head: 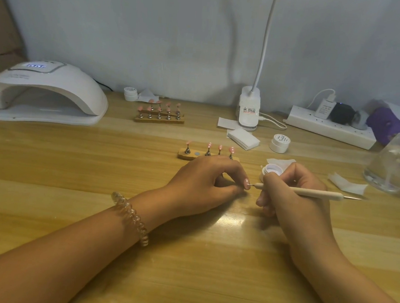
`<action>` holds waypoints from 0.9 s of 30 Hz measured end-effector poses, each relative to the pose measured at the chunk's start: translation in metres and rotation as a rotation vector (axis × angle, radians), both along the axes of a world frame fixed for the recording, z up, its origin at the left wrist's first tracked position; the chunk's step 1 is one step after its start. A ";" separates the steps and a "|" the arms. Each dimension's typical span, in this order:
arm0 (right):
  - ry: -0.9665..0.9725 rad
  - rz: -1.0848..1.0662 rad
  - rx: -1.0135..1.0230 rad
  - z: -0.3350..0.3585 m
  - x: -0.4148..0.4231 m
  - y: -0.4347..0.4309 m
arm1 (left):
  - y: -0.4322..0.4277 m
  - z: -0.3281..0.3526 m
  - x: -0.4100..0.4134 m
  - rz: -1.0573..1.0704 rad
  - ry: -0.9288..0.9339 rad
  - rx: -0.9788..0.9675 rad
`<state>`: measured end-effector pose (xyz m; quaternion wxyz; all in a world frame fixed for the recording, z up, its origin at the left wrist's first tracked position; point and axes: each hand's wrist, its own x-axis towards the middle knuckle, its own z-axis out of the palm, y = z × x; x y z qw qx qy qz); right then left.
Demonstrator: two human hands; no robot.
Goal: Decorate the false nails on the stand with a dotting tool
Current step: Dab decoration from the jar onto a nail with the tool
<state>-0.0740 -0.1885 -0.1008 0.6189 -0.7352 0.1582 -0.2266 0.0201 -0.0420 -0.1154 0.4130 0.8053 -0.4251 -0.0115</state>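
On the desk (75,166): both hands meet near the middle.
Left hand (199,184): fingers (235,169) curled, pinching one pink false nail (246,183).
Right hand (293,195): fingers grip the dotting tool (309,191), tip touching that nail.
Stand (182,155): just behind the left hand, four nails upright.

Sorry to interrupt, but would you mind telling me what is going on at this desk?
A person is dotting a pink false nail. The left hand pinches it, and the right hand holds the dotting tool with its tip at the nail. An open jar sits just behind the right hand. The near stand carries four other nails, some already dotted, and one spot is bare.
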 end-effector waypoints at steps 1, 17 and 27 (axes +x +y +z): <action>0.000 -0.001 0.002 0.000 0.000 0.000 | 0.000 0.000 0.000 -0.001 -0.003 0.002; -0.024 -0.017 0.030 -0.002 0.001 -0.001 | 0.000 0.001 -0.001 -0.001 0.003 0.003; -0.094 -0.043 0.055 -0.005 0.002 -0.002 | 0.000 0.001 -0.001 -0.005 0.014 -0.001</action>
